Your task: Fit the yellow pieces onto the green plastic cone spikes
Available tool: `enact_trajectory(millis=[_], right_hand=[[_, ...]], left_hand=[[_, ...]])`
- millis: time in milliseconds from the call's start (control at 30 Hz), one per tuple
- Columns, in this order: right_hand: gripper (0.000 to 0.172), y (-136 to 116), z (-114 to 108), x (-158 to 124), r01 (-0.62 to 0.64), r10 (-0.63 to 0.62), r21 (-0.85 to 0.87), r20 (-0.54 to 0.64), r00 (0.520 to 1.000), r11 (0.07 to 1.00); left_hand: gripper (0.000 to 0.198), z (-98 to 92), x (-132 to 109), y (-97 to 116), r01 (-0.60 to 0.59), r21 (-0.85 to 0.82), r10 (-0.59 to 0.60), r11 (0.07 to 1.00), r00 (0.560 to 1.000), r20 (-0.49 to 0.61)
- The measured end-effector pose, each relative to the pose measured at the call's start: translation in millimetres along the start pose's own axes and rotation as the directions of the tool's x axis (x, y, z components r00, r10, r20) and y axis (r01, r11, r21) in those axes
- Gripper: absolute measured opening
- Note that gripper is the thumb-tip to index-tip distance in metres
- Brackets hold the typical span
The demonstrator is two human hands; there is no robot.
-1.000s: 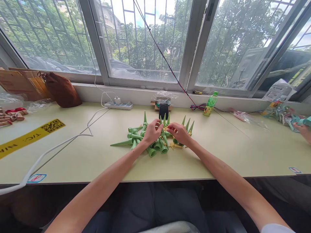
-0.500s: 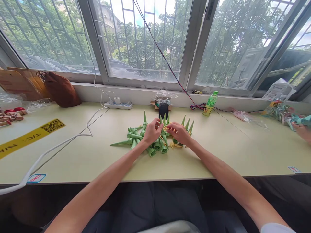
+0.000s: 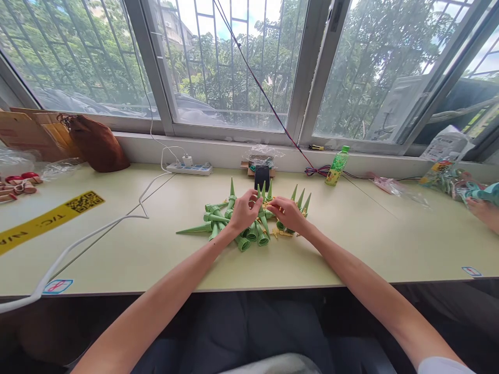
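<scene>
Table (image 3: 273, 270) is occupied near its middle by a heap of green spikes (image 3: 218, 218), several laid with open ends turned to the near edge; no change can be made out in it over the last second. Over the heap, the left hand (image 3: 247, 212) and right hand (image 3: 286, 214) are kept close together, almost exactly where they were, with only a slight shift of the fingers to be noticed. The left hand is closed in a pinch, and a green spike (image 3: 265, 226) appears to be held in it, tip down. The right fingers are drawn nearly together, and a small yellow piece (image 3: 268, 206) seems to be gripped at their tips, just beside the left fingertips. Whether the two parts are touching cannot be told. Since nothing is seen to be released, the same fine handling is judged to be still under way. Loose yellow pieces (image 3: 275, 234) are left lying below the right hand.
</scene>
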State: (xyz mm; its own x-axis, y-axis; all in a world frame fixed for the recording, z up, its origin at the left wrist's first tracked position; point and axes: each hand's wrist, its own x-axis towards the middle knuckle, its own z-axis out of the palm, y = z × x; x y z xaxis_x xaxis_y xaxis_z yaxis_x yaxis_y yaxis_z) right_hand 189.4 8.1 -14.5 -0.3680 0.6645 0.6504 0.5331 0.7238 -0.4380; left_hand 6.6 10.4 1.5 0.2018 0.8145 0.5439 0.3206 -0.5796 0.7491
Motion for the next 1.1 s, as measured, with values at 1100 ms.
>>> enact_trajectory(millis=[1100], right_hand=[[0.041,1.4,-0.4,-1.8,-0.013,0.017,-0.062,0.070,0.997,0.998]], left_hand=[[0.016,2.5,-1.2,-2.2,-0.058,0.094,0.057,0.994,0.998,0.021]])
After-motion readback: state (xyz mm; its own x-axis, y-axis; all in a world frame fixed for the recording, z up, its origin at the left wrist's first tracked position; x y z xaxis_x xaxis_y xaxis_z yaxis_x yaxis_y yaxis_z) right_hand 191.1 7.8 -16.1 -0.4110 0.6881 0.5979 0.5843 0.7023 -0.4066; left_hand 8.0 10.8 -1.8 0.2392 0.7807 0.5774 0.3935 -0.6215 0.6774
